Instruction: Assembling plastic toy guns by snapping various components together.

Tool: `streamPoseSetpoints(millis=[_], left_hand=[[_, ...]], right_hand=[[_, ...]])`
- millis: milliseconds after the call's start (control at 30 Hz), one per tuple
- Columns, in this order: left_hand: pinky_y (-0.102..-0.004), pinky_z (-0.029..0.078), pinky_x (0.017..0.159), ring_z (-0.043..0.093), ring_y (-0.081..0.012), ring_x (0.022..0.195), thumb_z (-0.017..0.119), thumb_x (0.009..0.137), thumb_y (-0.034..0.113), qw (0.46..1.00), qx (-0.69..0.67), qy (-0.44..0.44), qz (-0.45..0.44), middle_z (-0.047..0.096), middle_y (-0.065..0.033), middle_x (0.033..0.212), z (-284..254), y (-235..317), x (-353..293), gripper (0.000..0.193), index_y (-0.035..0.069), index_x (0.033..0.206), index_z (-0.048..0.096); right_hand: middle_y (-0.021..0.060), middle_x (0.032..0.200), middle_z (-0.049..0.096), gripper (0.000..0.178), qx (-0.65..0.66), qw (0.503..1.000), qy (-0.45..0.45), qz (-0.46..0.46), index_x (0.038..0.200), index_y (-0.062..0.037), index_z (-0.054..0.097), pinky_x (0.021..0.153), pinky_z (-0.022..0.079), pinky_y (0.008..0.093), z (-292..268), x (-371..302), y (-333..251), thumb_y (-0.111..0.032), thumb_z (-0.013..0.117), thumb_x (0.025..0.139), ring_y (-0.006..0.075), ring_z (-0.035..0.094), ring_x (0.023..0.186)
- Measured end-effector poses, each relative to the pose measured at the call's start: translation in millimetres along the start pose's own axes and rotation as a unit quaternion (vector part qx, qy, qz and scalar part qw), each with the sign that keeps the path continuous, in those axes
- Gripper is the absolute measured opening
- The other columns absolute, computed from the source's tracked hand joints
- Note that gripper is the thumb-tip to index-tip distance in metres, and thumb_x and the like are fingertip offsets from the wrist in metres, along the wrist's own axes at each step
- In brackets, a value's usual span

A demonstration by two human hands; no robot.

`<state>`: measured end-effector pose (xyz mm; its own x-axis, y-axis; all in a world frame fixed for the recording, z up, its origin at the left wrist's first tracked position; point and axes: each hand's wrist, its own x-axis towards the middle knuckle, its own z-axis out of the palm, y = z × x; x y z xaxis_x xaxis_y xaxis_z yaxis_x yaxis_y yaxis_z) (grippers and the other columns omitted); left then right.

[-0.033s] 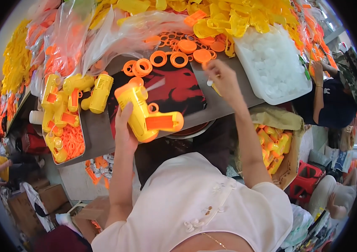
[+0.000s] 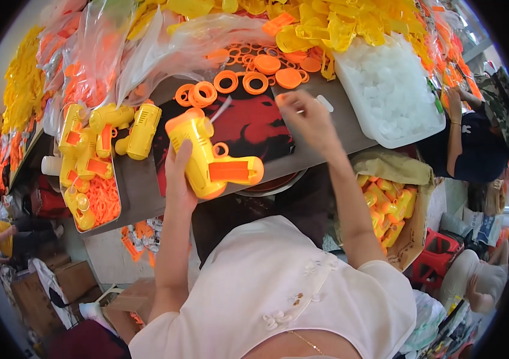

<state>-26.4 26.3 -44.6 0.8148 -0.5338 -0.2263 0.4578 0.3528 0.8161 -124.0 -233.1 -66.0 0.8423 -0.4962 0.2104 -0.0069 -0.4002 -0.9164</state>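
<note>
In my left hand (image 2: pixel 180 173) is a yellow plastic toy gun (image 2: pixel 200 164) with orange inserts, tilted above the table's front edge. Its fingers wrap round the body from the left. My right hand (image 2: pixel 311 122) is raised to the right of the toy gun, apart from it. Its closed fingers pinch a small orange piece (image 2: pixel 280 100), whose exact shape is blurred. Just past the right hand shows a small whitish piece (image 2: pixel 325 103), partly covered. Orange rings (image 2: pixel 226 82) and round orange caps (image 2: pixel 288 78) lie beyond both hands on the table.
Several yellow toy guns (image 2: pixel 144 133) lie at the left, by a tray of small orange parts (image 2: pixel 103 200). A white tub (image 2: pixel 391 140) of translucent pieces stands at the right. Below it sits a box (image 2: pixel 417 239) of yellow parts. Yellow parts (image 2: pixel 356 21) are heaped at the back.
My right hand has moved left, toward the toy gun, with the small orange piece. The toy gun in my left hand has shifted only slightly.
</note>
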Motion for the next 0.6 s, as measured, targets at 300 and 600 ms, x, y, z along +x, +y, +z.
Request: streamPoseSetpoints(millis=[300, 600], left_hand=[[-0.0266, 0.053, 0.080, 0.063, -0.0121, 0.093, 0.075, 0.077, 0.002, 0.953, 0.252, -0.025, 0.166, 0.063, -0.0070, 0.108, 38, 2, 16, 0.055, 0.002, 0.125, 0.048], [-0.0265, 0.051, 0.084, 0.062, -0.0125, 0.095, 0.074, 0.079, 0.004, 0.949, 0.279, -0.029, 0.141, 0.063, -0.0074, 0.111, 13, 15, 11, 0.054, -0.001, 0.126, 0.049]], right_hand=[[0.0044, 0.115, 0.059, 0.052, 0.128, 0.992, 0.001, -0.005, 0.127, -0.0039, 0.043, 0.077, 0.049, 0.0225, 44, -19, -30, 0.005, 0.066, 0.082, 0.0094, 0.058, 0.094], [0.0048, 0.101, 0.063, 0.028, -0.057, 0.985, -0.070, -0.149, 0.112, -0.0031, 0.054, 0.072, 0.048, 0.0252, 44, -23, -51, -0.001, 0.065, 0.086, 0.0121, 0.060, 0.087]])
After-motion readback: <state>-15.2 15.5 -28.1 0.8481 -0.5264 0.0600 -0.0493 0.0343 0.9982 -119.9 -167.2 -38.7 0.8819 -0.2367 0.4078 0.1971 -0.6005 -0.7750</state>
